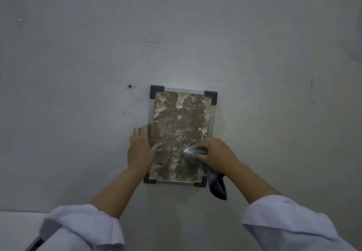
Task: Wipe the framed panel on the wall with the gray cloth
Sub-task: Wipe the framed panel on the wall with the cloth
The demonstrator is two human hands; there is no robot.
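Note:
A framed panel [181, 125] hangs on the wall, a brown mottled surface with pale patches, a thin light frame and black corner pieces. My right hand [214, 153] is shut on a gray cloth [215, 182] and presses a bunched end of it against the panel's lower right area; the rest of the cloth dangles below the frame's bottom right corner. My left hand [140, 150] lies flat on the panel's left edge, fingers spread, thumb resting on the brown surface.
The pale gray wall [195, 35] fills the view, with a small dark hole [129, 86] left of the panel's top. A white surface [17, 229] shows at the bottom left corner.

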